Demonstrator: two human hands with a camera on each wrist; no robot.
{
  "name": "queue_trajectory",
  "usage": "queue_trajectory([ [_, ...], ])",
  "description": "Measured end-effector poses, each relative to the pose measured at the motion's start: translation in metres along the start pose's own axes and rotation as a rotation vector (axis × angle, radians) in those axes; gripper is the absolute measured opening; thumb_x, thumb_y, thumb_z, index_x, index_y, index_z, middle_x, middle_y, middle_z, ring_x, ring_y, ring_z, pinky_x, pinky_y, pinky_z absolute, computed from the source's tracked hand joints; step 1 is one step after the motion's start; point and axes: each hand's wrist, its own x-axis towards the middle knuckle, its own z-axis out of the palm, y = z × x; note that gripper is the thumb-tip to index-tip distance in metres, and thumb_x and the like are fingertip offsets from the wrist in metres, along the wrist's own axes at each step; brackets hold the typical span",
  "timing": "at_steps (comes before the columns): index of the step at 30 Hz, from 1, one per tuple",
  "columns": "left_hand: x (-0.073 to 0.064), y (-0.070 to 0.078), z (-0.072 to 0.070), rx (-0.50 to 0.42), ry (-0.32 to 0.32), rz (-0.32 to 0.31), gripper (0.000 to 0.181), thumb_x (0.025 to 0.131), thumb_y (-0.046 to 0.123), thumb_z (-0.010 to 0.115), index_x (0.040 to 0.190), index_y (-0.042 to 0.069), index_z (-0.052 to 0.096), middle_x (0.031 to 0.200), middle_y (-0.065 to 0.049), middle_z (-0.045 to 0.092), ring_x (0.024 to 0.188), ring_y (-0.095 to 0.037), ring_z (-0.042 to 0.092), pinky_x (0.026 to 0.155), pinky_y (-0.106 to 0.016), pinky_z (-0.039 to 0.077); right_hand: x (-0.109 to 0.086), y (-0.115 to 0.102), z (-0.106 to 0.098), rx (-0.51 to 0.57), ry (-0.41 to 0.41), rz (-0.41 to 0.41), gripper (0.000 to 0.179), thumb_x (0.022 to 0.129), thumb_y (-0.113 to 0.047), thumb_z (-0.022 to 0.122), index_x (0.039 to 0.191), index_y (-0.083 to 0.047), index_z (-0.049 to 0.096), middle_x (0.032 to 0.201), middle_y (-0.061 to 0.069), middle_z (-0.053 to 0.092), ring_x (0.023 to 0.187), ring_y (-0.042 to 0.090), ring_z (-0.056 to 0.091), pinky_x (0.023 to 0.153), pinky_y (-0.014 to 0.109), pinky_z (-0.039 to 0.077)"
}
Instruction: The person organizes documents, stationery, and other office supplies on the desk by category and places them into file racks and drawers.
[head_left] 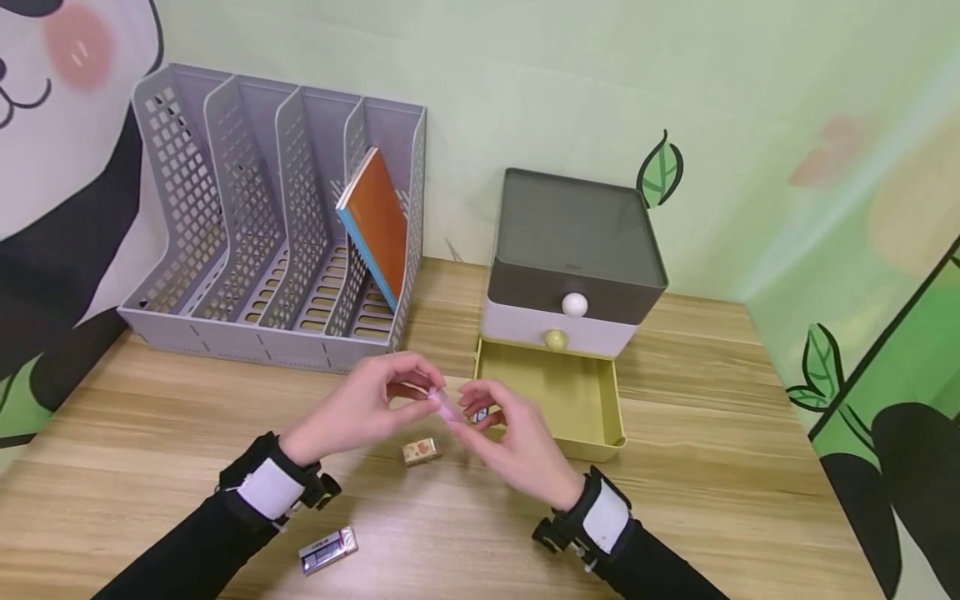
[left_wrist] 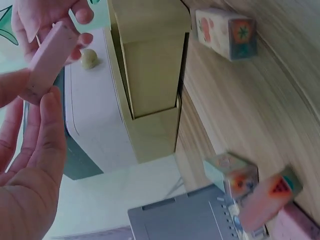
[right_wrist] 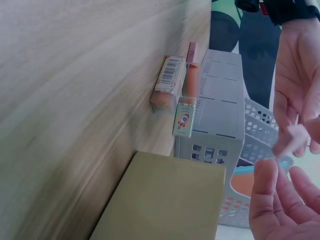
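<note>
In the head view my left hand point(head_left: 360, 408) pinches a small pink eraser point(head_left: 447, 406) between thumb and fingers, in front of a green drawer point(head_left: 585, 448) that stands pulled out. Dark specks mark one end of the eraser point(left_wrist: 50, 62) in the left wrist view. Close by its other end is my right hand point(head_left: 517, 433), fingers loosely bent; a slight gap shows between its thumb point(right_wrist: 265, 176) and the eraser in the right wrist view. On the desk below lies a strawberry-print eraser point(head_left: 422, 452). A wrapped eraser point(head_left: 328, 550) lies nearer the front.
Above the drawer sit a white drawer point(head_left: 517, 321) and a dark one point(head_left: 525, 283). A grey file rack point(head_left: 247, 337) at the left holds an orange notebook point(head_left: 382, 225). The left wrist view shows a watermelon-print eraser point(left_wrist: 270, 200) beside a small box point(left_wrist: 232, 175).
</note>
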Motion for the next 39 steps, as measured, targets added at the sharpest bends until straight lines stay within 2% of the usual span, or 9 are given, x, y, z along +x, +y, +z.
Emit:
queue_trajectory([
  [4, 0.004, -0.001, 0.006, -0.009, 0.025, 0.001, 0.024, 0.087, 0.007, 0.070, 0.109, 0.001, 0.065, 0.108, -0.008, 0.069, 0.098, -0.016, 0.067, 0.087, -0.028, 0.054, 0.003, 0.001, 0.001, -0.036, 0.018, 0.039, 0.036, 0.089, -0.027, 0.071, 0.115, -0.003, 0.065, 0.097, 0.001, 0.067, 0.087, 0.011, 0.062, 0.073, 0.027, 0.056],
  [10, 0.009, -0.005, 0.014, -0.007, 0.043, 0.027, 0.024, 0.086, 0.003, 0.069, 0.109, -0.002, 0.064, 0.108, -0.012, 0.069, 0.098, -0.020, 0.068, 0.088, -0.028, 0.053, 0.004, 0.003, -0.001, -0.071, 0.041, 0.057, 0.025, 0.090, -0.022, 0.070, 0.108, -0.004, 0.069, 0.089, -0.002, 0.066, 0.080, 0.010, 0.061, 0.069, 0.026, 0.055],
  [16, 0.013, -0.007, 0.017, 0.044, 0.058, 0.044, 0.024, 0.089, 0.010, 0.068, 0.112, 0.001, 0.065, 0.111, -0.013, 0.069, 0.098, -0.019, 0.068, 0.089, -0.031, 0.054, 0.001, 0.006, -0.005, -0.098, 0.050, 0.061, 0.025, 0.093, -0.028, 0.067, 0.106, -0.006, 0.070, 0.087, -0.002, 0.065, 0.078, 0.010, 0.060, 0.067, 0.026, 0.055],
  [19, 0.014, -0.008, 0.017, 0.108, 0.076, 0.058, 0.026, 0.092, 0.014, 0.066, 0.114, 0.002, 0.065, 0.112, -0.011, 0.069, 0.098, -0.018, 0.067, 0.087, -0.029, 0.054, 0.000, 0.010, -0.010, -0.121, 0.078, 0.072, 0.024, 0.092, -0.028, 0.068, 0.103, -0.007, 0.070, 0.086, -0.004, 0.064, 0.076, 0.009, 0.059, 0.067, 0.026, 0.054],
  [22, 0.015, -0.009, 0.018, 0.218, 0.079, 0.070, 0.028, 0.094, 0.017, 0.063, 0.118, 0.002, 0.064, 0.115, -0.010, 0.068, 0.099, -0.019, 0.066, 0.086, -0.030, 0.054, 0.000, 0.013, -0.016, -0.124, 0.114, 0.091, 0.024, 0.091, -0.030, 0.069, 0.099, -0.007, 0.070, 0.084, -0.003, 0.064, 0.075, 0.011, 0.059, 0.067, 0.026, 0.054],
  [25, 0.017, -0.009, 0.022, 0.365, 0.056, 0.088, 0.027, 0.095, 0.019, 0.062, 0.117, 0.004, 0.065, 0.118, -0.010, 0.067, 0.102, -0.021, 0.065, 0.089, -0.034, 0.053, 0.002, 0.017, -0.023, -0.120, 0.139, 0.116, 0.028, 0.091, -0.035, 0.068, 0.095, -0.008, 0.070, 0.082, -0.001, 0.064, 0.073, 0.013, 0.060, 0.066, 0.027, 0.055],
  [30, 0.022, -0.010, 0.033, 0.563, -0.013, 0.165, 0.017, 0.093, 0.019, 0.064, 0.106, 0.009, 0.069, 0.112, -0.005, 0.066, 0.100, -0.020, 0.065, 0.090, -0.035, 0.052, 0.004, 0.023, -0.035, -0.134, 0.125, 0.177, 0.022, 0.089, -0.026, 0.071, 0.093, -0.005, 0.067, 0.082, 0.002, 0.065, 0.073, 0.014, 0.062, 0.065, 0.026, 0.055],
  [34, 0.027, -0.011, 0.040, 0.615, -0.058, 0.195, 0.016, 0.091, 0.022, 0.068, 0.100, 0.010, 0.072, 0.106, -0.002, 0.064, 0.095, -0.017, 0.063, 0.087, -0.034, 0.053, 0.007, 0.027, -0.043, -0.193, 0.097, 0.182, 0.020, 0.089, -0.023, 0.071, 0.092, -0.004, 0.066, 0.081, 0.003, 0.066, 0.072, 0.012, 0.063, 0.065, 0.025, 0.055],
  [39, 0.029, -0.013, 0.046, 0.655, -0.093, 0.159, 0.019, 0.089, 0.029, 0.071, 0.098, 0.012, 0.073, 0.105, -0.001, 0.063, 0.091, -0.017, 0.062, 0.082, -0.034, 0.053, 0.010, 0.031, -0.047, -0.288, 0.066, 0.183, 0.023, 0.088, -0.018, 0.070, 0.102, -0.001, 0.065, 0.080, 0.003, 0.066, 0.070, 0.011, 0.063, 0.065, 0.024, 0.054],
])
